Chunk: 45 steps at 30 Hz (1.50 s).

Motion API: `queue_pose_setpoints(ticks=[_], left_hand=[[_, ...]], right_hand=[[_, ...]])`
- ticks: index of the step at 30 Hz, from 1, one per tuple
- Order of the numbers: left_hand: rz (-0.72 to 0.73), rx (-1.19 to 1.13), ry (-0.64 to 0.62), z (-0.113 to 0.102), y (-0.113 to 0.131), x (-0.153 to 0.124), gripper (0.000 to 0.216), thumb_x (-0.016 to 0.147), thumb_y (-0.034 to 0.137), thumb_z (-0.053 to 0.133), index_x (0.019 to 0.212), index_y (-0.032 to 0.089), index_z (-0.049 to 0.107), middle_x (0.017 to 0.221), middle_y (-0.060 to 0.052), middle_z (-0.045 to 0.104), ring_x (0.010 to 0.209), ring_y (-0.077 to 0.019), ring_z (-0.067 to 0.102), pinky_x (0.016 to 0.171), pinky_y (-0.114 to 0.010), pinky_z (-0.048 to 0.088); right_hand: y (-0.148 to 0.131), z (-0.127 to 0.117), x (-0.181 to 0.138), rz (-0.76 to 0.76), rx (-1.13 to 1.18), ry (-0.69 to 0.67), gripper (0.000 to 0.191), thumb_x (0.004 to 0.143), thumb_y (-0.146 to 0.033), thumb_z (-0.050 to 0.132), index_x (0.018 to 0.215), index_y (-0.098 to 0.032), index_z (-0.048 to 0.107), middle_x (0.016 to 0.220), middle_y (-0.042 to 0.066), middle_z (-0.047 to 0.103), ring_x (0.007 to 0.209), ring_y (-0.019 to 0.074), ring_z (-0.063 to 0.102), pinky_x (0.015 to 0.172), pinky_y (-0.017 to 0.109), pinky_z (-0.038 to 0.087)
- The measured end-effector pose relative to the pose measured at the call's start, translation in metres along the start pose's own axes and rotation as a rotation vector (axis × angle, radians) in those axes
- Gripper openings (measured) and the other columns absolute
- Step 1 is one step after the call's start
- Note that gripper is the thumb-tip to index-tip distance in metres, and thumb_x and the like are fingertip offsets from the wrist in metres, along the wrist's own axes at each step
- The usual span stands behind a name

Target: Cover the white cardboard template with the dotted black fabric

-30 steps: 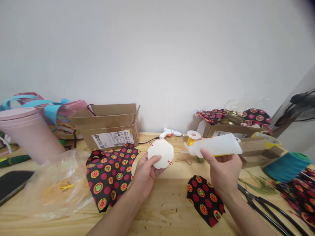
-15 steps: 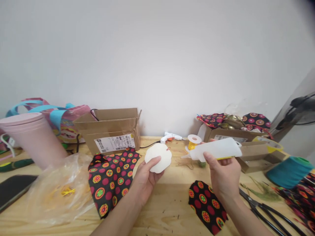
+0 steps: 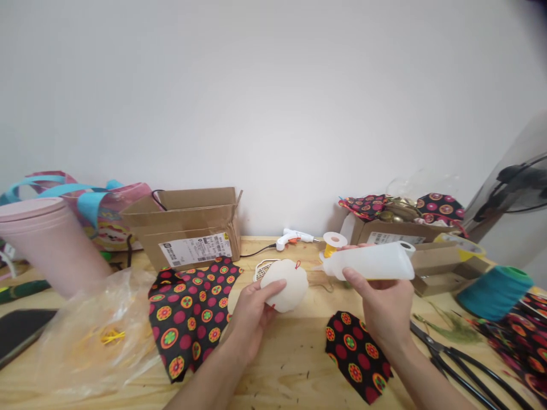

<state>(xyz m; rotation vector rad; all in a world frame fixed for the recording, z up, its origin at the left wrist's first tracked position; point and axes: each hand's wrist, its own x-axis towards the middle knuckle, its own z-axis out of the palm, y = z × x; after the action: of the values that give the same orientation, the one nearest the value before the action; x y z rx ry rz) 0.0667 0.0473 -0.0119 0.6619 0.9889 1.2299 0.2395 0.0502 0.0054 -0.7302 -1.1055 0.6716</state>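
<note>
My left hand (image 3: 250, 316) grips a white scalloped foam shape (image 3: 285, 285) with small red loops at its edge, held above the wooden table (image 3: 290, 370). My right hand (image 3: 382, 310) is closed round a white squeeze bottle (image 3: 370, 263) lying sideways, its nozzle pointing left toward the foam shape, a short gap between them. A black piece of fabric with red and yellow circles (image 3: 356, 356) lies under my right hand. A larger piece of the same fabric (image 3: 190, 310) lies left of my left hand.
Behind stand a cardboard box (image 3: 188, 228), a white glue gun (image 3: 293, 237), a yellow thread spool (image 3: 333, 244) and a box of fabric scraps (image 3: 397, 219). At the left are a pink tub (image 3: 51, 242), clear plastic bag (image 3: 98, 330) and phone (image 3: 21, 330). Scissors (image 3: 461, 359) and teal spool (image 3: 496, 290) lie right.
My left hand has turned the foam shape and brought it a little lower and to the right, closer to the nozzle. The bottle has levelled slightly. The view shifted a little.
</note>
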Motion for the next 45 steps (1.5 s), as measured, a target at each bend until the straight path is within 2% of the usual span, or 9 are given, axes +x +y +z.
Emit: queue_pose_setpoints(ticks=[6,11,20,28,33,37,45], left_hand=[[0.001,0.188,-0.051,0.004,-0.006,0.0,0.034,0.063,0.023,0.065,0.095,0.011,0.061,0.077,-0.007,0.067,0.054,-0.0129,0.057,0.042,-0.021,0.043],[0.025,0.298,-0.026,0.011,-0.007,-0.004,0.035,0.059,0.023,0.068,0.091,0.01,0.062,0.074,-0.008,0.068,0.052,-0.0151,0.058,0.041,-0.022,0.043],[0.02,0.337,-0.044,0.015,-0.01,-0.006,0.029,0.059,0.023,0.068,0.085,0.011,0.064,0.066,-0.006,0.068,0.047,-0.0148,0.057,0.039,-0.023,0.043],[0.022,0.341,-0.055,0.014,-0.011,-0.007,0.028,0.059,0.023,0.068,0.084,0.011,0.063,0.068,-0.006,0.068,0.05,-0.0146,0.058,0.041,-0.023,0.045],[0.018,0.324,-0.057,0.014,-0.01,-0.006,0.028,0.059,0.022,0.069,0.084,0.011,0.064,0.07,-0.007,0.069,0.053,-0.0146,0.058,0.043,-0.022,0.045],[0.026,0.311,-0.065,0.015,-0.01,-0.007,0.029,0.058,0.023,0.069,0.084,0.011,0.064,0.072,-0.007,0.069,0.055,-0.015,0.059,0.045,-0.022,0.046],[0.023,0.339,-0.054,0.016,-0.01,-0.007,0.028,0.059,0.021,0.068,0.085,0.012,0.064,0.071,-0.006,0.069,0.052,-0.0146,0.058,0.042,-0.022,0.045]], right_hand=[[-0.012,0.001,-0.004,-0.066,-0.183,0.005,0.038,0.059,-0.016,0.072,0.094,-0.018,0.058,0.091,0.006,0.066,0.083,0.021,0.061,0.072,0.034,0.052],[-0.013,-0.002,-0.003,-0.104,-0.317,0.019,0.025,0.056,-0.021,0.073,0.078,-0.017,0.062,0.078,0.005,0.069,0.073,0.0233,0.064,0.067,0.036,0.053],[-0.011,-0.003,-0.005,-0.129,-0.47,-0.028,0.026,0.055,-0.028,0.074,0.075,-0.018,0.062,0.07,0.006,0.069,0.07,0.0245,0.063,0.066,0.04,0.051],[-0.01,-0.002,-0.005,-0.15,-0.442,-0.066,0.022,0.056,-0.026,0.073,0.074,-0.018,0.063,0.072,0.005,0.069,0.07,0.0222,0.063,0.064,0.036,0.052],[-0.011,-0.002,-0.004,-0.154,-0.478,-0.042,0.022,0.055,-0.027,0.074,0.071,-0.017,0.063,0.068,0.005,0.068,0.067,0.0224,0.063,0.062,0.036,0.052],[-0.01,-0.002,-0.004,-0.163,-0.459,-0.053,0.023,0.056,-0.026,0.073,0.075,-0.018,0.064,0.072,0.005,0.069,0.069,0.0223,0.063,0.065,0.036,0.052],[-0.013,0.0,-0.004,-0.172,-0.44,-0.068,0.02,0.057,-0.024,0.073,0.075,-0.018,0.065,0.073,0.004,0.07,0.066,0.0214,0.064,0.062,0.034,0.053]])
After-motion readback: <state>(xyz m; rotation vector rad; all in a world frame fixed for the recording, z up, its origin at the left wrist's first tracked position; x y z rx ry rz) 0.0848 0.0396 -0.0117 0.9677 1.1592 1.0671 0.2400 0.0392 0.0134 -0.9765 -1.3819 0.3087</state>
